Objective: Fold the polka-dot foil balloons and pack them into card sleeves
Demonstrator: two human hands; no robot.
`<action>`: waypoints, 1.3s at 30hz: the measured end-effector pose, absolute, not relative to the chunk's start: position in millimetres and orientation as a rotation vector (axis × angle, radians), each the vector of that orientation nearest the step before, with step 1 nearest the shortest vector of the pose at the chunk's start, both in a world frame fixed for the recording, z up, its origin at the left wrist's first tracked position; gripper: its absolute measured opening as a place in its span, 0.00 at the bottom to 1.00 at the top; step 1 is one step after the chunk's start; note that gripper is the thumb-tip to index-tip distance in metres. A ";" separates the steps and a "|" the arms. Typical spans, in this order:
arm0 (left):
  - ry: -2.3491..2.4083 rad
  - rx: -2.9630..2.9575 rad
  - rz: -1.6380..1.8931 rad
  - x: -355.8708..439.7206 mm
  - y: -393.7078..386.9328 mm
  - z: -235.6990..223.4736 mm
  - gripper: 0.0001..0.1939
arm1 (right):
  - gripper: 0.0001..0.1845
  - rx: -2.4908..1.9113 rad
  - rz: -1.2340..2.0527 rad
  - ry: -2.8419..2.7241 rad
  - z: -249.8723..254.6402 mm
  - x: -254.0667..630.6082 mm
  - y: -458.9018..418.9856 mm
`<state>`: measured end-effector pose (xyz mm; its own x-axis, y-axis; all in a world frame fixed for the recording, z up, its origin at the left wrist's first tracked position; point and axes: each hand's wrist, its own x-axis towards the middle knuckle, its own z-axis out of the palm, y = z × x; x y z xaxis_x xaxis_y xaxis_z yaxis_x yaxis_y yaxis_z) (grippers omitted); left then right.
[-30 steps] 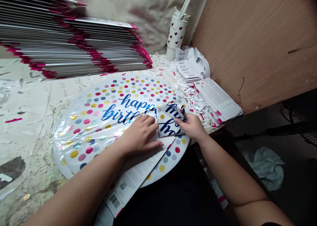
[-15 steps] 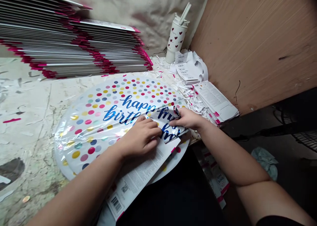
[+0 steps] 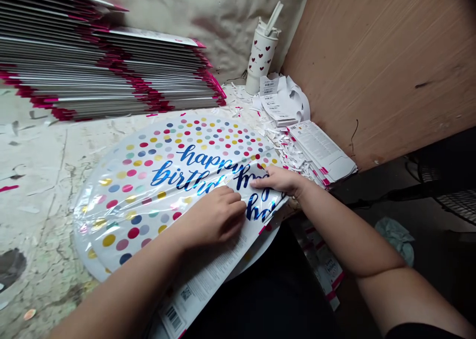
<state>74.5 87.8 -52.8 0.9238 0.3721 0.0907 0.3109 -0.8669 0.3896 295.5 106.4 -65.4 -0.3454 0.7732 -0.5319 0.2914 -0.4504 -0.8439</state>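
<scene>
A round foil balloon (image 3: 128, 200), white with coloured dots and blue "happy birthday" lettering, lies flat on the worktable. Its near right side is folded over along a white printed card (image 3: 208, 279) with a barcode. My left hand (image 3: 219, 215) rests on the foil beside the card's edge, its fingers curled; what lies under them is hidden. At the right edge, my right hand (image 3: 280, 180) has the folded foil between its thumb and fingers. The thumb lies on top of the lettering, and the other fingers are mostly out of sight.
Tall stacks of pink-edged cards (image 3: 174, 76) stand at the back left. Behind the balloon are a heart-patterned tumbler (image 3: 262, 56), label strips (image 3: 277, 106), paper scraps (image 3: 290, 153) and a card pile (image 3: 320, 150). A wooden panel (image 3: 379, 66) bounds the right side.
The foil fold under my right hand now lies flatter, showing more lettering. My left hand has curled tighter and shifted slightly nearer to me. A small dark item by my right fingers no longer shows.
</scene>
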 end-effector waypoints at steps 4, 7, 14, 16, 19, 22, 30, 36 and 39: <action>0.502 2.786 0.248 74.6 83.1 -49.0 0.05 | 0.16 -1.549 1.524 -1.655 -59.4 280.5 106.2; 0.521 2.798 0.236 74.7 81.6 -47.6 0.04 | 0.13 -1.540 1.464 -1.706 -48.8 281.6 107.5; 0.583 2.874 0.279 76.3 84.9 -41.4 0.08 | 0.05 -1.581 1.646 -1.705 -21.4 278.5 113.5; 0.589 2.920 0.288 77.6 85.7 -37.2 0.09 | 0.03 -1.591 1.687 -1.725 -17.5 268.0 117.1; 0.616 2.973 0.332 78.7 86.0 -31.1 0.10 | 0.03 -1.578 1.670 -1.905 -11.7 251.9 124.3; 0.685 3.018 0.368 73.3 85.4 -27.0 0.10 | 0.08 -1.485 1.723 -2.132 -3.5 246.9 128.4; 1.168 3.080 0.755 43.2 70.5 6.4 0.05 | 0.33 -0.948 1.322 -1.581 -7.6 251.3 80.7; 1.130 2.389 1.854 22.3 55.5 4.9 0.37 | 0.13 -0.676 1.448 -1.249 -30.4 218.7 48.8; 0.993 1.845 1.377 17.1 48.8 -6.3 0.32 | 0.13 -0.685 1.424 -1.250 -31.5 214.5 48.2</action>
